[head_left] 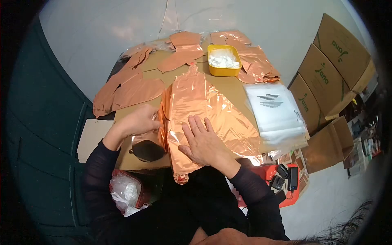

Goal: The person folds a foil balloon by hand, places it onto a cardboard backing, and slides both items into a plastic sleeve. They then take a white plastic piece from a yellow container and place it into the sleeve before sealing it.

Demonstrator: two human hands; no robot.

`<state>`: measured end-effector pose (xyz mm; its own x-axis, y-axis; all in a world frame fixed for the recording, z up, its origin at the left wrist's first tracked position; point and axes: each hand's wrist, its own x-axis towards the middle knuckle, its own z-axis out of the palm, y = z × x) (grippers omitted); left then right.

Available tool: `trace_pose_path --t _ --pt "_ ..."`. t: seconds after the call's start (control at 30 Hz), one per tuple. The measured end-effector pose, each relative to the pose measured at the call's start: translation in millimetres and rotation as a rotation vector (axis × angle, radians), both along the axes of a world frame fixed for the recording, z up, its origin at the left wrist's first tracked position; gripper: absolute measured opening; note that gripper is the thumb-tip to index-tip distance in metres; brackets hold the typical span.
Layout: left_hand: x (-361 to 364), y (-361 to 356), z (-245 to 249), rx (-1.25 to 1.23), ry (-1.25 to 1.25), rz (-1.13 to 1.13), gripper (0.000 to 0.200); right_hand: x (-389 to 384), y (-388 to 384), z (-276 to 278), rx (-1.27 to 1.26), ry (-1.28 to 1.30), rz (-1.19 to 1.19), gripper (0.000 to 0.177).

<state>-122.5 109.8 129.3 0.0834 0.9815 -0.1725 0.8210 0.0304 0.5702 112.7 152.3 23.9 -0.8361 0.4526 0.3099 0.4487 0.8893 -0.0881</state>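
A shiny copper-coloured foil balloon (224, 118), flat and partly folded, lies on the cardboard-covered table in front of me. My right hand (202, 141) rests flat on its lower middle with the fingers stretched out. At the balloon's left edge, my left hand (141, 120) is closed with its fingertips on the raised foil; the exact pinch is partly hidden. Below that hand sits a dark rounded piece (148, 150) whose kind I cannot make out. More flat copper foil balloons (139, 93) are spread over the left and far parts of the table.
A yellow container (225, 72) with white crumpled material stands at the far side. Clear plastic bags (275, 110) are stacked at the right. Cardboard boxes (320, 75) rise beyond them. A red stool (292, 198) holds small black devices; a bag-lined bin (126, 192) is below left.
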Motion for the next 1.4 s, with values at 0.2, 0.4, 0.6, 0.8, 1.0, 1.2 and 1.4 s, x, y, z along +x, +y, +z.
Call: trace_pose_path --t 0.2,0.4,0.6,0.8,1.0,1.2,1.4 --pt "22.1 -10.6 43.8 -0.205 0.031 0.253 0.027 0.5 0.2 -0.2 -0.023 0.008 0.006 0.069" --pt "27.8 -13.4 44.2 -0.153 -0.174 0.281 0.035 0.2 0.1 -0.5 -0.034 0.021 0.002 0.068" --pt "46.4 2.1 2.8 -0.012 -0.228 0.11 0.033 0.4 -0.4 -2.0 -0.023 0.05 0.005 0.066" --pt "43.2 6.7 -21.6 -0.009 -0.354 -0.232 0.027 2.7 2.9 7.1 0.004 -0.162 0.015 0.064" --pt "-41.7 37.2 -84.5 0.472 -0.215 0.135 0.034 13.6 9.4 -9.1 -0.138 0.144 0.141 0.07" --pt "-22.1 35.1 -95.2 0.341 -0.049 -0.114 0.066 12.0 6.5 -2.8 -0.084 0.106 0.111 0.057" --pt "-2.9 39.7 -93.5 0.278 0.158 -0.143 0.073 10.1 5.9 3.0 -0.127 -0.079 0.075 0.056"
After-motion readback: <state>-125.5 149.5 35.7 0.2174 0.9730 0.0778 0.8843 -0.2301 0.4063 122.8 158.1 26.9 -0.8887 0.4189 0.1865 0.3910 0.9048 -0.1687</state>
